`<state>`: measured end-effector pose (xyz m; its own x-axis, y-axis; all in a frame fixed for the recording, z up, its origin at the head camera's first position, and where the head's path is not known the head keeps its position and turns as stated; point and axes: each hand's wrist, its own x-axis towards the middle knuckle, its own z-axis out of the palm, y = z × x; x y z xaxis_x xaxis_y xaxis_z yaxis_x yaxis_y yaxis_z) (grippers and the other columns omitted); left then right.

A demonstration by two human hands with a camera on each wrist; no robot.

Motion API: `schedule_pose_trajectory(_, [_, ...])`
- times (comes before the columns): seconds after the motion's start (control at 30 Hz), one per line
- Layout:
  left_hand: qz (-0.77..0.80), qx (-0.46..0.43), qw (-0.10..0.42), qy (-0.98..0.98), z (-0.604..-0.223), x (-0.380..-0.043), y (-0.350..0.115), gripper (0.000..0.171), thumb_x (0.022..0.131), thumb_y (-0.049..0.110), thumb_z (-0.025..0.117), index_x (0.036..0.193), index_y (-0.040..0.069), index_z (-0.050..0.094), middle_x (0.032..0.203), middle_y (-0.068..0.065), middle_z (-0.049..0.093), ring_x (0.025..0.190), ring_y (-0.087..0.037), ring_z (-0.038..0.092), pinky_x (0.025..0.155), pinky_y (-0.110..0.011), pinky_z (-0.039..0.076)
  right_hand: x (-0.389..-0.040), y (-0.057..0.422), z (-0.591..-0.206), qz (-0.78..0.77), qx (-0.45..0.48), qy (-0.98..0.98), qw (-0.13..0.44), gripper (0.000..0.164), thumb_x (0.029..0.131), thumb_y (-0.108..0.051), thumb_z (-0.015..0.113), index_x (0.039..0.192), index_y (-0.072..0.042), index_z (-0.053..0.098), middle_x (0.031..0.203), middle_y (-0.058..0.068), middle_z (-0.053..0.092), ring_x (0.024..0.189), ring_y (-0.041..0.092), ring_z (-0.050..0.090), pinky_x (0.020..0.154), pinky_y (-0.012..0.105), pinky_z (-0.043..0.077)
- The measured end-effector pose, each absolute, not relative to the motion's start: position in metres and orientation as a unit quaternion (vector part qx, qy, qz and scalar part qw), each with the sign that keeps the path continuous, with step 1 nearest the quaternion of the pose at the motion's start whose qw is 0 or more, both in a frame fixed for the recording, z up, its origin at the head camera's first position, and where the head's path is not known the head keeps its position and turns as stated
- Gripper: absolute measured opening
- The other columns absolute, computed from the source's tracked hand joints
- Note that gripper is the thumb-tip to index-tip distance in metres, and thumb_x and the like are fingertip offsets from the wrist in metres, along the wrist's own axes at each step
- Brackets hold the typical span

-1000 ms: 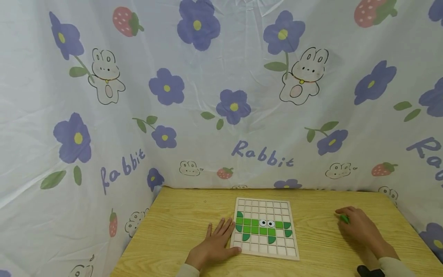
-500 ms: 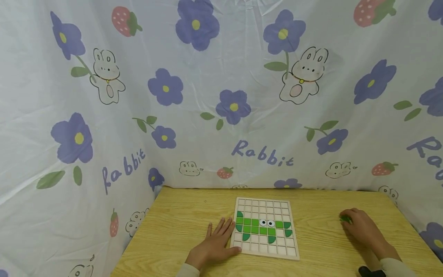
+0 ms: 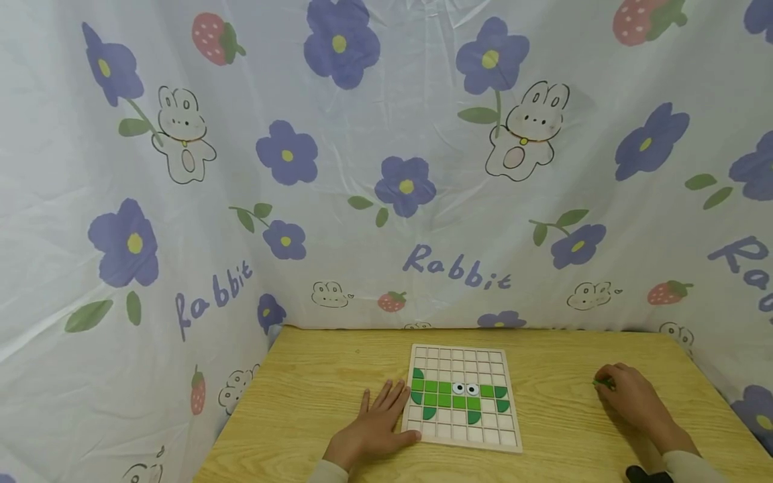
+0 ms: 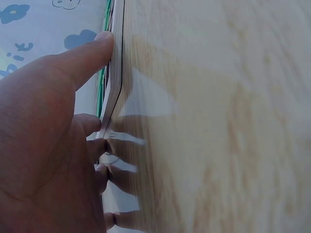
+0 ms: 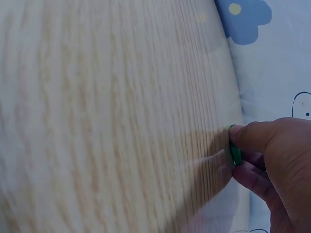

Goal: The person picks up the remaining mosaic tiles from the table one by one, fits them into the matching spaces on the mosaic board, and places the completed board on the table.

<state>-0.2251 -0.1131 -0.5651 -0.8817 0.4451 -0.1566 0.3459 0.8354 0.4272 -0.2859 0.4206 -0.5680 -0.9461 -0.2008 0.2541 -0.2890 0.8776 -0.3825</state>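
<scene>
A light wooden grid board lies on the table in the head view. Green square tiles, dark green rounded tiles and two eye tiles fill some cells, forming a crocodile-like figure. My left hand rests flat at the board's left side, fingers spread, with the thumb at its near left corner. In the left wrist view, the thumb and fingertips meet the board's edge. To the board's right, my right hand pinches a small green tile between thumb and fingers, close over the tabletop.
The wood-grain table reaches back to a white curtain printed with purple flowers, rabbits and strawberries. Its folds also border the table on the left and right. A black object shows beside my right wrist at the bottom edge.
My right hand has shifted slightly right, and its fingers have drawn in around the green tile, covering more of it. My left hand and the board have stayed in place.
</scene>
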Motion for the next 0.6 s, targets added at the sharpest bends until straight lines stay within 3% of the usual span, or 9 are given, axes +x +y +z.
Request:
schedule_pose_trajectory(0.3, [0.200,0.209,0.130,0.948,-0.5655,-0.2255,-0.1135,0.096,0.102,0.071,0.054,0.174,0.020,0.016,0.182,-0.005,0.010,0.169,-0.034,0.005,0.129,-0.073,0.000,-0.2839,0.4207,-0.5687,0.212,0.120,-0.965,0.099,0.008,0.095,-0.008,0.077,0.102,-0.004,0.075,0.098,0.008,0.070,0.084,0.026,0.068,0.073,0.050,0.059])
schedule_pose_trajectory(0.6, [0.192,0.206,0.124,0.952,-0.5629,-0.2239,-0.1117,0.095,0.102,0.068,0.056,0.173,0.019,0.018,0.181,-0.006,0.012,0.168,-0.035,0.007,0.129,-0.074,0.002,-0.2811,0.4120,-0.5695,0.212,0.131,-0.958,0.143,0.009,0.091,-0.008,0.080,0.099,-0.005,0.076,0.098,0.009,0.072,0.083,0.027,0.069,0.072,0.049,0.059])
